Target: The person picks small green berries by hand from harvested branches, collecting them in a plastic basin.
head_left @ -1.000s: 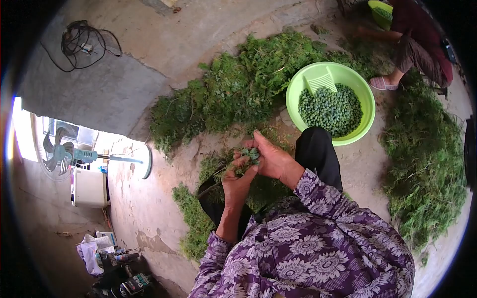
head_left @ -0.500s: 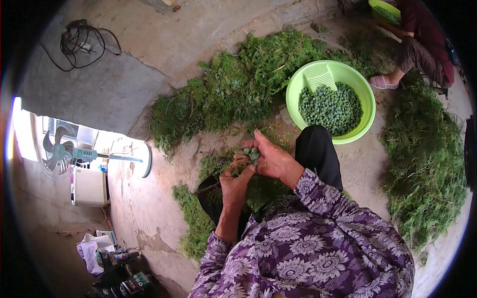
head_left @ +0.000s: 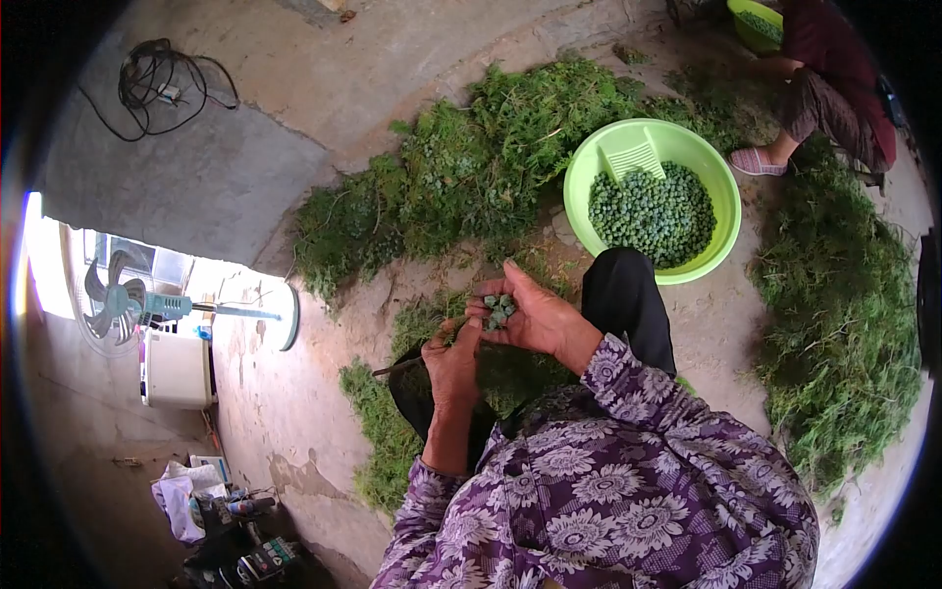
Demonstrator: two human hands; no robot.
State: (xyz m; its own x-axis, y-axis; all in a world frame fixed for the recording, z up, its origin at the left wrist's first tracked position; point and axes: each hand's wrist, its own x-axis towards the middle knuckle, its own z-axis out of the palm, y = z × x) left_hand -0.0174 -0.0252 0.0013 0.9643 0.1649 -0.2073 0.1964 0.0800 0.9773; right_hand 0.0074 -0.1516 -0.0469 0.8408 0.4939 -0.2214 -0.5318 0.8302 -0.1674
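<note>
Several small round green cones (head_left: 497, 311) lie in my right hand (head_left: 535, 314), its fingers curled round them and its thumb raised. My left hand (head_left: 453, 365) is closed on a twig (head_left: 397, 367) whose brown end sticks out to the left. Its fingertips are close beside the cones. A light green basin (head_left: 729, 221) with a ridged washboard part stands beyond my knee, and many green cones (head_left: 653, 216) fill its lower part.
Leafy green branches (head_left: 442, 167) lie in a heap beyond my hands, and more (head_left: 834, 324) at the right. A person (head_left: 834, 98) sits at the top right by another green basin (head_left: 754, 35). At the left stand a fan (head_left: 123, 299) and a coiled cable (head_left: 162, 88).
My left hand has moved slightly left and down from my right palm, and the twig's end now shows. More cones are visible in my right hand. The other person's basin has shifted slightly.
</note>
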